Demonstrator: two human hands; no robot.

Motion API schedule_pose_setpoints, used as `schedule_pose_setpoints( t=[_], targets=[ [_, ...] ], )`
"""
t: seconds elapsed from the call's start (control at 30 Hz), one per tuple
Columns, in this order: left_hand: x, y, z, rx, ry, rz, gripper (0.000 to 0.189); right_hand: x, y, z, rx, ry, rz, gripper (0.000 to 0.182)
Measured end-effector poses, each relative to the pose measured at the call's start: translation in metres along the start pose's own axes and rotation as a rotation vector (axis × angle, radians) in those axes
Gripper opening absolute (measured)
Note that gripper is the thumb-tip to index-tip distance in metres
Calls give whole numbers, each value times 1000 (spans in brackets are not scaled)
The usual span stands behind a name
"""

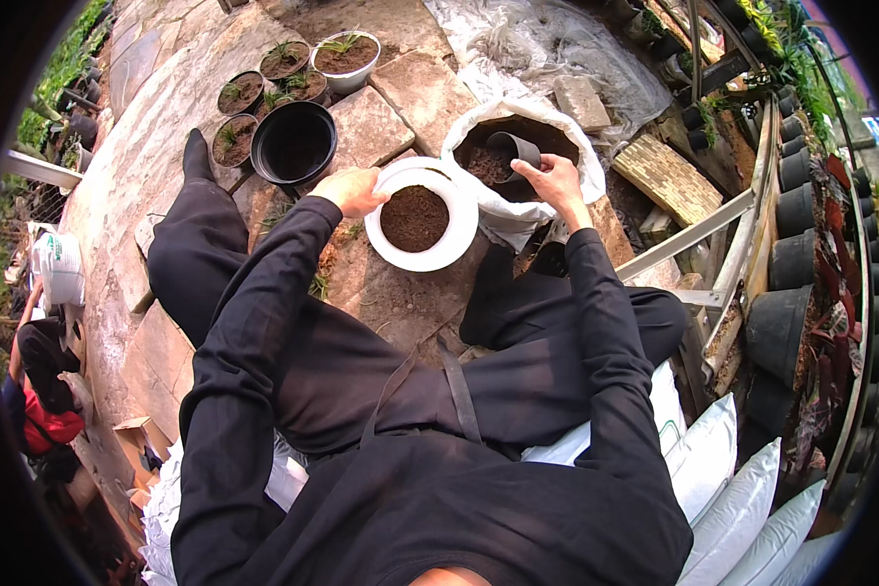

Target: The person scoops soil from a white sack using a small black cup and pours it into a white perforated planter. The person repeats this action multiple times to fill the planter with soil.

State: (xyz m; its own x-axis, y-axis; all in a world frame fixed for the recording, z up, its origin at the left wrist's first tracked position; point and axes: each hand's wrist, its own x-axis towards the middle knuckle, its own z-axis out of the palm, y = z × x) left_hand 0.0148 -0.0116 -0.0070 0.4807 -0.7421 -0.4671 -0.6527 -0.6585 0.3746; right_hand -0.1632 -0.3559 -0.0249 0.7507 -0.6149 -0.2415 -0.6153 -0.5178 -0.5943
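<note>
A white plastic pot (419,253) stands on the paving between my legs, with dark soil (414,217) inside it. My left hand (353,192) grips the pot's rim from the left side. To the right is an open white sack (590,157) with its edge rolled down, holding more soil. My right hand (554,183) pinches the rim of a small dark grey pot (525,151), which lies tilted inside the sack with soil in its mouth. Just beyond my left hand sits a black plastic pot (293,143); its bottom is too dark to make out.
Several small pots of young plants (242,93) and a white planted pot (346,62) stand at the far left. Crumpled plastic sheeting (549,47) lies beyond the sack. A metal frame (692,233) and potted plants border the right. Filled white bags (729,505) lie behind me. A person (44,410) sits at far left.
</note>
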Motion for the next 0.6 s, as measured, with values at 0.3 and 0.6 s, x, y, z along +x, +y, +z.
schedule_pose_setpoints(
  t=[0.3, 0.6],
  targets=[
    [0, -4, 2, 10, 1, 3, 50, -12, -21, -15, 195, -173, 106, 74],
    [-2, 2, -4, 4, -28, -12, 54, -14, -17, -15, 199, -85, 40, 64]
  ],
)
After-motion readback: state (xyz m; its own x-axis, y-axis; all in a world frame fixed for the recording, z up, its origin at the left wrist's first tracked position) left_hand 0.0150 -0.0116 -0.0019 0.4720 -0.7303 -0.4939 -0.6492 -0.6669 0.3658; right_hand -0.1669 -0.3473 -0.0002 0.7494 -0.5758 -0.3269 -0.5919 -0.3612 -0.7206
